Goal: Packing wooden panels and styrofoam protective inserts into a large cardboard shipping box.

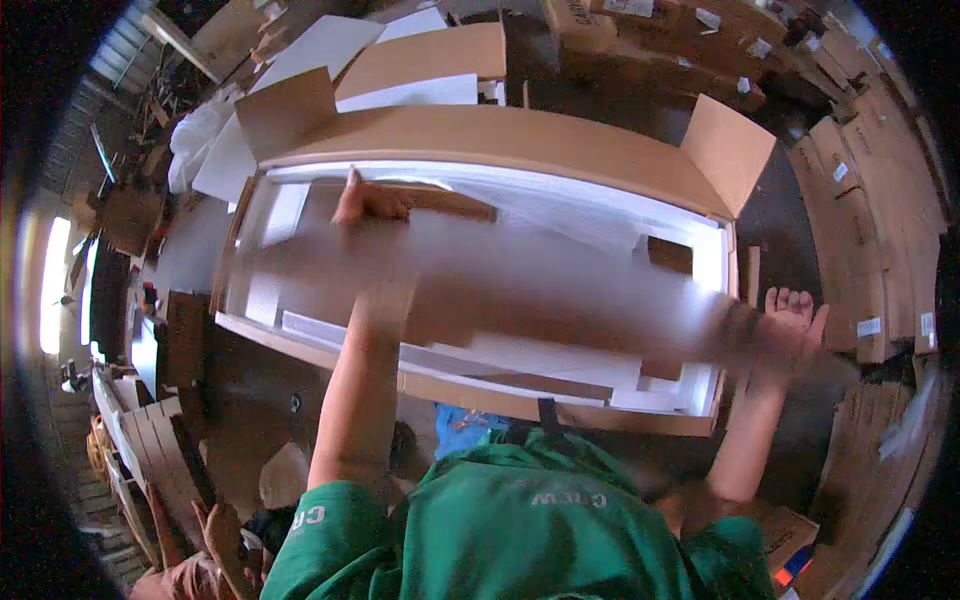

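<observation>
A long smeared strip (560, 275), whitish above and brown below, crosses the view over both my forearms; blur hides what it is. Beneath it lies a long open cardboard carton (480, 140) lined with white foam (710, 262). My left hand (372, 203) is over the carton's far left part, thumb raised and fingers curled in; whatever they grip is hidden. Beyond the carton's right end, my right hand (795, 315) is turned palm up with the fingers bent and the thumb apart. The strip's smeared end passes over its wrist, and no grip on it shows.
White and brown boards (420, 55) lie behind the carton. Stacked cartons (880, 210) line the right side. At the lower left, another person's hand (222, 530) shows beside brown panels (160, 450). A clear plastic bag (198, 140) sits at the far left.
</observation>
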The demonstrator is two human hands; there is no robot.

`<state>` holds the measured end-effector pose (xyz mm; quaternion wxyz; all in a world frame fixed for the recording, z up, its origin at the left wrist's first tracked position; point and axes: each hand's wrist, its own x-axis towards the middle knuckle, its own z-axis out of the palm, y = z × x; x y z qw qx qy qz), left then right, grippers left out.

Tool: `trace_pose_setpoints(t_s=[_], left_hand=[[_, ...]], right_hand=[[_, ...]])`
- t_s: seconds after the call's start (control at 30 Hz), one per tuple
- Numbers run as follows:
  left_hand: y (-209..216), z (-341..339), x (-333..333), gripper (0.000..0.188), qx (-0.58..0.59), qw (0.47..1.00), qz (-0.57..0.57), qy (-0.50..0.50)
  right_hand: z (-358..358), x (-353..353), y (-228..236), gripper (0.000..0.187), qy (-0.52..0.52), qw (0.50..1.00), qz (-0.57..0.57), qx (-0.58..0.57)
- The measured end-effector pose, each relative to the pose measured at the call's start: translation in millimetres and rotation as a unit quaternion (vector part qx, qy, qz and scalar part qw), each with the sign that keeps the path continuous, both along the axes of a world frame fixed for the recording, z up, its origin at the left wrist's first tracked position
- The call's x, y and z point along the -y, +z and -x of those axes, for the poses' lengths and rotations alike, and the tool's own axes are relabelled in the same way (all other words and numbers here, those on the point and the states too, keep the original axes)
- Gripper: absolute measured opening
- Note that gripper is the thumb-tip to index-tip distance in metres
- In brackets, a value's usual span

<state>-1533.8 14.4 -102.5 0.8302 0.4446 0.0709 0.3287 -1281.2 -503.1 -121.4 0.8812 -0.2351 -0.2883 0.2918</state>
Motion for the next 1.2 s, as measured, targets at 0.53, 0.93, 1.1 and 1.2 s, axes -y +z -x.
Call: trace_pose_setpoints(t_s=[0.53,0.93,1.1,1.2], left_hand=[[-63.3,-13.4,15.0,0.032,-0.163,0.975,0.145,0.038],[-177.0,-23.1,32.7,0.037,-0.47,0.83,-0.204,-0.22],[-268.1,-37.8,22.1,0.041,-0.587,0.701,-0.37,-0.163],[-239.0,-55.8,34.4,0.044,-0.55,0.708,-0.416,-0.155]], right_hand=[[85.0,16.1,-32.0,0.047,-0.164,0.845,0.506,-0.059],[54.8,19.9,-125.4,0.07,-0.23,0.595,0.763,-0.106],[44.3,10.7,-153.2,0.066,-0.266,0.546,0.788,-0.101],[34.5,27.2,-172.4,0.066,-0.272,0.542,0.794,-0.046]])
